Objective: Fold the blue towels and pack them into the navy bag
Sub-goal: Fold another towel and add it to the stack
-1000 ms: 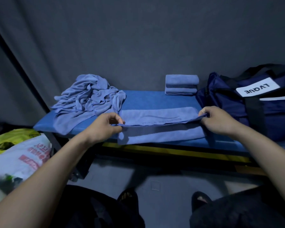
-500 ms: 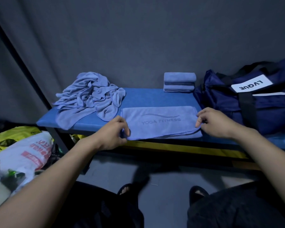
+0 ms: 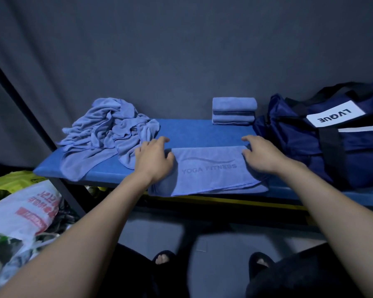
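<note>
- Left hand (image 3: 153, 158) and right hand (image 3: 260, 154): grip loose, fingers spread flat on the ends of the folded towel (image 3: 207, 171), clasping nothing.
- Towel lies at the table (image 3: 194, 132) front edge; navy bag (image 3: 323, 138) just right.

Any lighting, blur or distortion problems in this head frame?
Head view: dim, bluish light, no glare; towel print reads faintly, bag label clearly; wide-angle bend stretches the forearms at the bottom; white sack at left edge is soft; both hands, left and right, fairly sharp.

Both hands, left (image 3: 153, 160) and right (image 3: 261, 155), have released the folded towel (image 3: 209, 171); fingers spread.
</note>
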